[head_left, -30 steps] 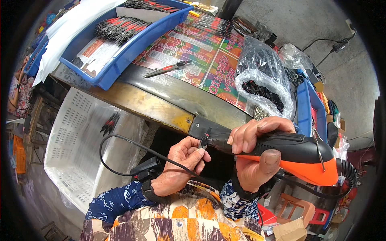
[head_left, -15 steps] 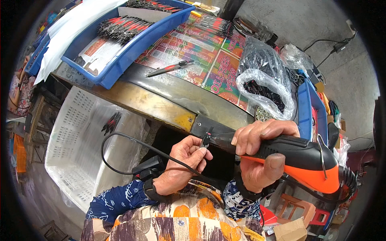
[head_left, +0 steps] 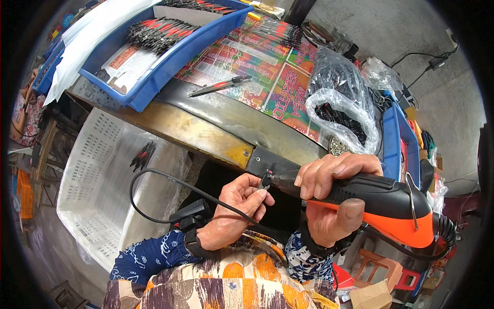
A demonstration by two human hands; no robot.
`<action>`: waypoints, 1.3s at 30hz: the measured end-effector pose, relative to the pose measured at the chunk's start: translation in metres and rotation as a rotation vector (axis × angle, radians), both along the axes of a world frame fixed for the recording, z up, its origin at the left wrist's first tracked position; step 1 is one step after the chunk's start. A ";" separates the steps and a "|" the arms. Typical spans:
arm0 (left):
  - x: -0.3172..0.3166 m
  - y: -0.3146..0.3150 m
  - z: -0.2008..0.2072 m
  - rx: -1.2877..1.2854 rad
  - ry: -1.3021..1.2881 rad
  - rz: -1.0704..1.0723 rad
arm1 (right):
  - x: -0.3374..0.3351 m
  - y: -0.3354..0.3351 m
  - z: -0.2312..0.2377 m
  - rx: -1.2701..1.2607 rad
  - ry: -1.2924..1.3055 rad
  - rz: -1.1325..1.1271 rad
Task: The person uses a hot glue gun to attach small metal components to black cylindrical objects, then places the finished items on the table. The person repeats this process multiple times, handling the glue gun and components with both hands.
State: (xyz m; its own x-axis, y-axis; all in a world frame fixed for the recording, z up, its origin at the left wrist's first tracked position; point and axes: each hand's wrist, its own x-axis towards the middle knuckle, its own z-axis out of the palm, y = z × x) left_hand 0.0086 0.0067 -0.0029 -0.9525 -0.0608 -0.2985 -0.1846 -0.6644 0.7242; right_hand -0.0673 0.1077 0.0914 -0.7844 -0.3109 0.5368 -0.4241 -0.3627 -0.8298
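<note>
My right hand [head_left: 337,188] is wrapped round a black-and-orange corded electric screwdriver [head_left: 391,208], which points left. Between the thumb and fingers of my left hand [head_left: 242,200] is a small black part [head_left: 266,180] with a bit of red. It is held upright at the screwdriver's tip, just off the table's front edge; whether the tip touches it I cannot tell. On the metal table edge behind lie slim black-and-red pieces [head_left: 218,86] that look like a folded drawing compass.
A blue tray [head_left: 141,98] at the back left holds many black-and-red pieces. A plastic bag [head_left: 314,100] of black parts sits right of the printed sheet [head_left: 278,87], near another blue tray [head_left: 392,141]. Below left stands a white plastic-lined basket [head_left: 87,180]; a black cable [head_left: 170,177] loops over my left wrist.
The table and things on it have shifted very slightly in the picture. Both hands keep their grips, and the small part stays at the screwdriver's tip.
</note>
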 end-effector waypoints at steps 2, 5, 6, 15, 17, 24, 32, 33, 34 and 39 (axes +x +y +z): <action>0.000 0.000 0.000 -0.003 0.002 -0.001 | 0.000 0.000 0.000 -0.013 -0.002 0.003; 0.000 0.000 0.000 0.007 0.013 0.003 | 0.000 0.000 0.000 -0.005 0.001 0.002; 0.000 0.000 0.000 0.001 0.011 0.003 | 0.000 -0.001 0.000 -0.003 -0.001 0.002; 0.000 0.001 0.000 -0.007 0.015 0.009 | 0.000 -0.002 0.000 0.012 0.024 0.030; 0.001 0.001 -0.001 -0.007 0.020 0.016 | 0.000 -0.003 0.000 0.022 0.026 0.023; 0.000 0.002 -0.002 0.023 0.029 0.024 | 0.004 -0.004 0.003 0.036 -0.022 0.018; 0.000 0.002 -0.002 0.013 0.013 0.020 | -0.001 -0.003 0.002 0.025 0.023 0.031; 0.000 0.002 -0.002 0.006 0.011 0.020 | -0.001 -0.003 0.002 0.018 0.023 0.041; 0.000 0.002 -0.001 0.000 0.009 0.020 | -0.001 -0.003 0.002 0.032 0.033 0.032; 0.000 0.002 -0.002 0.000 0.012 0.016 | -0.001 -0.003 0.004 0.022 0.023 0.008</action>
